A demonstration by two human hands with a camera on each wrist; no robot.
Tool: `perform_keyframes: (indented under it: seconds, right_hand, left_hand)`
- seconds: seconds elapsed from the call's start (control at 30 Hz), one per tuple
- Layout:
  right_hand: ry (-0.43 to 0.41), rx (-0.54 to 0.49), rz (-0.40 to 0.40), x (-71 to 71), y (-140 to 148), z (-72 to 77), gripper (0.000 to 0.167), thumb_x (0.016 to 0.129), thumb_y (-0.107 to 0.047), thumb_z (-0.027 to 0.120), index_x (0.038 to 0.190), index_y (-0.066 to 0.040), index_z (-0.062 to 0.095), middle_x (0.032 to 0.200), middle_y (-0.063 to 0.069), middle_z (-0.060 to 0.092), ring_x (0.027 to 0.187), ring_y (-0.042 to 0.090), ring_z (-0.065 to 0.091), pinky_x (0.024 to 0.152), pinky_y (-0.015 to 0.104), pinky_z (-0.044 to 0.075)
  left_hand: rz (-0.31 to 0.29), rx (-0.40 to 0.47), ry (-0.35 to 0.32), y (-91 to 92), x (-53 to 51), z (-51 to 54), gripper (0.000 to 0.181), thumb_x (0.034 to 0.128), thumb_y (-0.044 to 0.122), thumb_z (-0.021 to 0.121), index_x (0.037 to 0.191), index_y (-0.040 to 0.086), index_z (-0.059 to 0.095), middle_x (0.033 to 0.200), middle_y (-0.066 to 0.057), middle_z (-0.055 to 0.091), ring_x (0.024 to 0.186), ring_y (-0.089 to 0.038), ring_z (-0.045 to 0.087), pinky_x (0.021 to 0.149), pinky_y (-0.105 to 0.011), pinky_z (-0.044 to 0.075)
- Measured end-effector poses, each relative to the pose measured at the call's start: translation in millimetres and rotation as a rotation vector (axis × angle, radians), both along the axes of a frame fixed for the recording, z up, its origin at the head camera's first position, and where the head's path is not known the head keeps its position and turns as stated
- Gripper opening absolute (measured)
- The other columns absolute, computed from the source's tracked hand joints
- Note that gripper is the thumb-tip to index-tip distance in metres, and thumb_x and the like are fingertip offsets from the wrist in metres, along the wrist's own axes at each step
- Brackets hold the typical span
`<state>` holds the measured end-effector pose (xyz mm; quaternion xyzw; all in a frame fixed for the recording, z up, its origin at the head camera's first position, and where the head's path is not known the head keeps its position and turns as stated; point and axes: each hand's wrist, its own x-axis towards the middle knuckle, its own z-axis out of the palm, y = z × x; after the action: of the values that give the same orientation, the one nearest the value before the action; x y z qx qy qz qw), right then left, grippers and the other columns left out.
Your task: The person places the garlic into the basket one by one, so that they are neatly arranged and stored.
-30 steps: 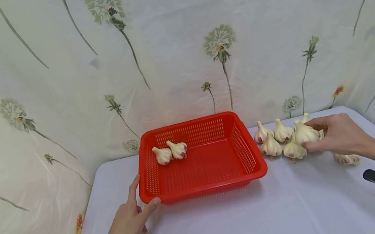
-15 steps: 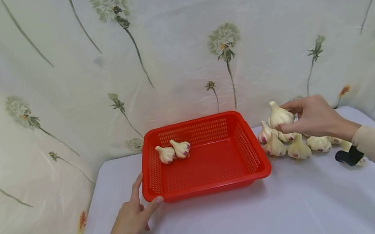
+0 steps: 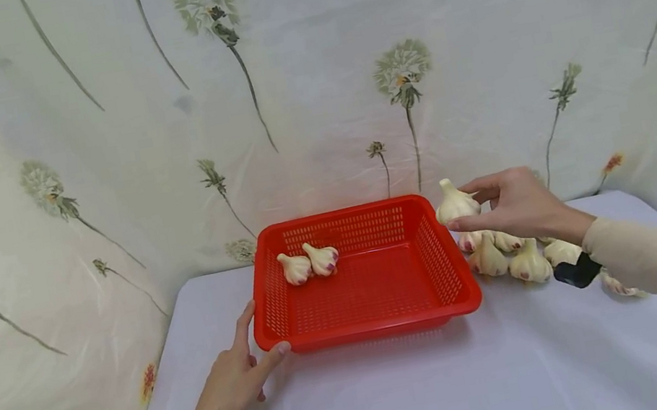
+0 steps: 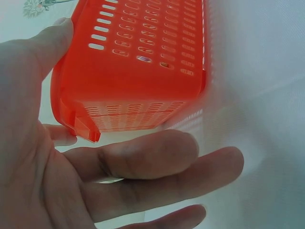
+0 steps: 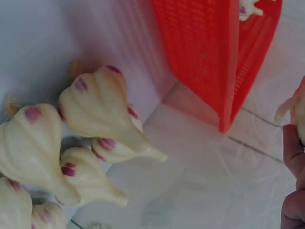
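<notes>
A garlic bulb point(image 3: 456, 202) is pinched between the thumb and fingers of my right hand point(image 3: 516, 205), held up beside the right rim of a red plastic basket point(image 3: 371, 334). Only the edge of that bulb shows in the right wrist view. Two garlic bulbs point(image 3: 310, 264) lie together in the basket's left part. My left hand point(image 3: 229, 391) is at the basket's near left corner, thumb and index finger touching the rim. Its other fingers point(image 4: 162, 188) stretch out below the rim, holding nothing.
Several garlic bulbs point(image 3: 530, 263) lie clustered right of the basket; the right wrist view shows their purple-marked bases point(image 5: 33, 113). One more bulb point(image 3: 619, 284) lies partly hidden behind the right forearm. A curtain point(image 3: 308, 91) with dandelion prints hangs behind the white-covered table point(image 3: 389, 399).
My right hand has lifted the garlic bulb from the cluster and carried it left to the basket's right rim. My left hand stays at the corner. The head view has shifted slightly.
</notes>
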<state>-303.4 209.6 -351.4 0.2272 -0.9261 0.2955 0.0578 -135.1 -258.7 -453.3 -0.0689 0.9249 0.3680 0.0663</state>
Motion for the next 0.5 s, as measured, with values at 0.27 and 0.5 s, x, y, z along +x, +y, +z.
perform_keyframes:
  seconds: [0.27, 0.5]
  right_hand:
    - [-0.056, -0.023, 0.019, -6.5, -21, 0.3, 0.074, 0.082, -0.059, 0.087, 0.135, -0.009, 0.073, 0.127, 0.017, 0.076, 0.104, 0.031, 0.078, 0.074, 0.036, 0.058]
    - [-0.069, -0.050, 0.067, -20.2, -48, -3.7, 0.071, 0.081, -0.055, 0.090, 0.134, -0.010, 0.074, 0.123, 0.012, 0.078, 0.101, 0.026, 0.079, 0.075, 0.034, 0.057]
  left_hand:
    - [0.001, 0.003, 0.007, -0.2, 0.4, 0.0, 0.099, 0.0934, 0.067, 0.068, 0.170, 0.033, 0.015, 0.065, -0.005, 0.060, 0.052, -0.020, 0.057, 0.051, -0.030, 0.043]
    - [-0.002, 0.003, 0.023, -0.7, -0.5, -1.0, 0.098, 0.0936, 0.064, 0.071, 0.170, 0.034, 0.017, 0.063, -0.005, 0.060, 0.050, -0.021, 0.058, 0.050, -0.030, 0.042]
